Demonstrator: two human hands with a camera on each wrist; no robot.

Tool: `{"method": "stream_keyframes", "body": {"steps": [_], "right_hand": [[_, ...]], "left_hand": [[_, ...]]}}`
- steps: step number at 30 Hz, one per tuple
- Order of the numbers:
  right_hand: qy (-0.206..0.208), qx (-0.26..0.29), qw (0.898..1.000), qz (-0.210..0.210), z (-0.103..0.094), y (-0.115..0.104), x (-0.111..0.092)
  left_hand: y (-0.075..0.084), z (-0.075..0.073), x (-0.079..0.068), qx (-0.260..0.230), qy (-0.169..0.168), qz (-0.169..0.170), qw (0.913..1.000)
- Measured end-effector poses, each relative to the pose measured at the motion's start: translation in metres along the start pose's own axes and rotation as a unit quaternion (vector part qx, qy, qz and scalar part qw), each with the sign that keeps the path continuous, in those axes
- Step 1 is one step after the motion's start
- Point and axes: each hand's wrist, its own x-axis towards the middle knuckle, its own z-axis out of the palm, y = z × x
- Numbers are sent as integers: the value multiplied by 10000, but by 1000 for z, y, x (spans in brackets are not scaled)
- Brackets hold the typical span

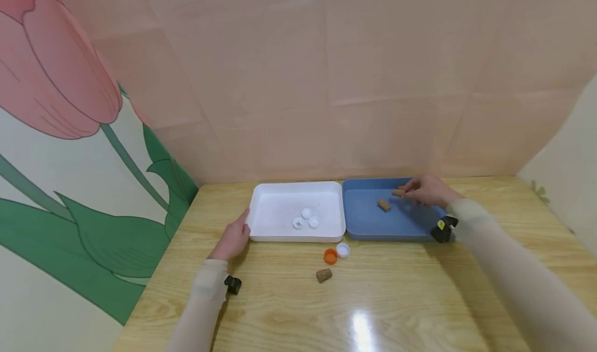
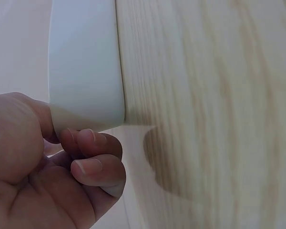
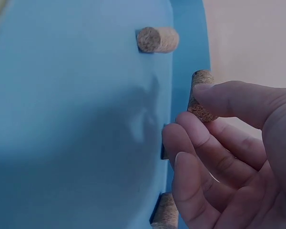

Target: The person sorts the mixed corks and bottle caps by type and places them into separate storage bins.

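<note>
The right hand is pinching a cork over the blue tray; the left hand is gripping the white tray. Loosely pinched, seemingly, the cork may slip and roll.

Both arms stretched forward; left hand curled in a grip, right hand pinching with thumb and fingertips.

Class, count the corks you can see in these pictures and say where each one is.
At least 4: one pinched in the right hand over the blue tray, a cork; two lying in the tray; one on the table. Another may be hidden.
</note>
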Motion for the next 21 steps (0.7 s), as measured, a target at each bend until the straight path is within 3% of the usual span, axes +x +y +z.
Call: {"method": "stream_keyframes", "body": {"steps": [10,21], "right_hand": [[-31,-250,9992,297,5,15,12],[-173,-225,9987,419,6,16,16]], "left_hand": [[2,0,-1,20,-55,-44,10000],[4,-1,-1,77,-59,-62,9999]]}}
